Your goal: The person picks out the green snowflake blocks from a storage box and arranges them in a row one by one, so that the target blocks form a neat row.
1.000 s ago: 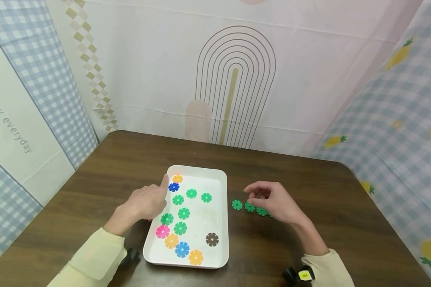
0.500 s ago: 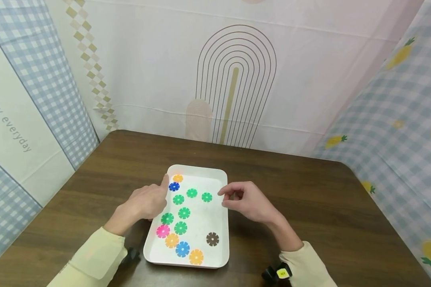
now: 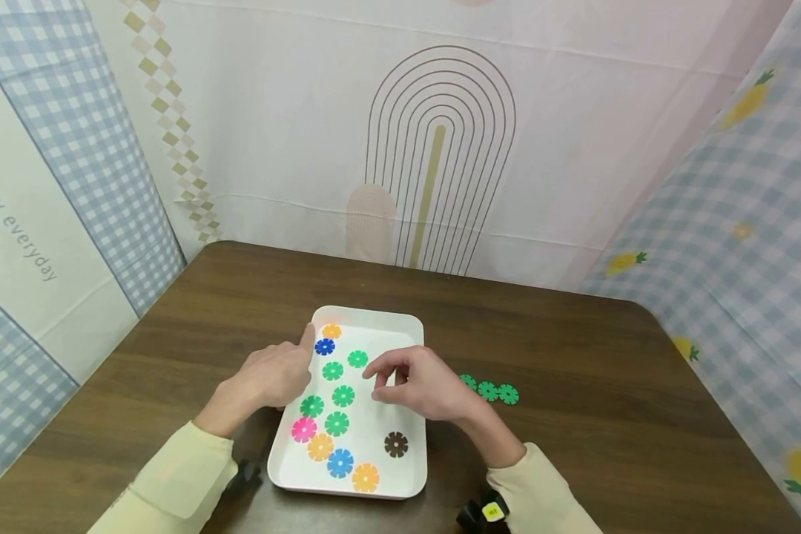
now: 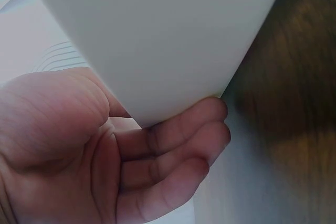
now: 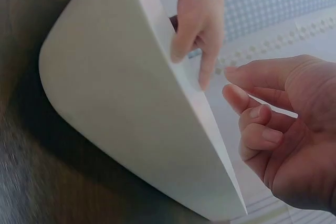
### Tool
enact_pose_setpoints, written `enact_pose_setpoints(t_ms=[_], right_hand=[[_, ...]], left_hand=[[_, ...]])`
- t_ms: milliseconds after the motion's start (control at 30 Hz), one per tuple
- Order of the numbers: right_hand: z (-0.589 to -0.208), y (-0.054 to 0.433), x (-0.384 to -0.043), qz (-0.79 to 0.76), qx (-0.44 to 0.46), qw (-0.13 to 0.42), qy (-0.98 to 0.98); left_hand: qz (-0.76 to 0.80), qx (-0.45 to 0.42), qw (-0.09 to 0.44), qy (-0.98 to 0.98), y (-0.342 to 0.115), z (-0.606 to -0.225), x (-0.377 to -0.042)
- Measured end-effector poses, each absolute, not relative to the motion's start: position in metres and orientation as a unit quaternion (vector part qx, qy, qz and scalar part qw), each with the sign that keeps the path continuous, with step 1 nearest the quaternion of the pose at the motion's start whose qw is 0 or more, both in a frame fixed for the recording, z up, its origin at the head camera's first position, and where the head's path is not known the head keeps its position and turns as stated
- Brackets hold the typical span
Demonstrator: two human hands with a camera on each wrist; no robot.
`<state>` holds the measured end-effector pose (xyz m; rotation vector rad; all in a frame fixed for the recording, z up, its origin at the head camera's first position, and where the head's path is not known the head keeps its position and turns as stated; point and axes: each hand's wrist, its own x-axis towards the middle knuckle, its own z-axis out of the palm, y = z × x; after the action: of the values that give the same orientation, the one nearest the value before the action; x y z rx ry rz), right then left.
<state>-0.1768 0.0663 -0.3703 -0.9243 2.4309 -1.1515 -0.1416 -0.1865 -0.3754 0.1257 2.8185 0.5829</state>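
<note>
In the head view a white tray (image 3: 406, 475) holds flat, notched flower-shaped discs: several green ones (image 3: 343, 396), a pink (image 3: 303, 429), a dark blue (image 3: 325, 346), a light blue (image 3: 340, 463), a brown (image 3: 396, 445) and orange ones (image 3: 366, 478). My left hand (image 3: 274, 374) grips the tray's left side. The left wrist view shows its fingers (image 4: 178, 129) curled against the outer wall. My right hand (image 3: 417, 382) hovers above the tray's right half, near a green disc (image 3: 357, 359). Its thumb and forefinger are apart, and nothing shows between them in the right wrist view.
On the brown table (image 3: 574, 356), a row of green discs (image 3: 488, 391) lies to the right of the tray, partly hidden by my right arm. A printed curtain (image 3: 294, 148) stands behind the table, and checked cloth (image 3: 721, 245) hangs at the right.
My right hand has moved left from over the green discs on the table to above the tray, uncovering part of their row. My left hand and the tray have not moved.
</note>
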Motion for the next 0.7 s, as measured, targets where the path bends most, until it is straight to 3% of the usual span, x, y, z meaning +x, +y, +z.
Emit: enact_pose_setpoints(t_ms=[700], right_hand=[[-0.387,0.037,-0.168,-0.372,-0.331,0.203,0.843]], left_hand=[[0.191,0.052,0.126,0.972,-0.188,-0.376,-0.143]])
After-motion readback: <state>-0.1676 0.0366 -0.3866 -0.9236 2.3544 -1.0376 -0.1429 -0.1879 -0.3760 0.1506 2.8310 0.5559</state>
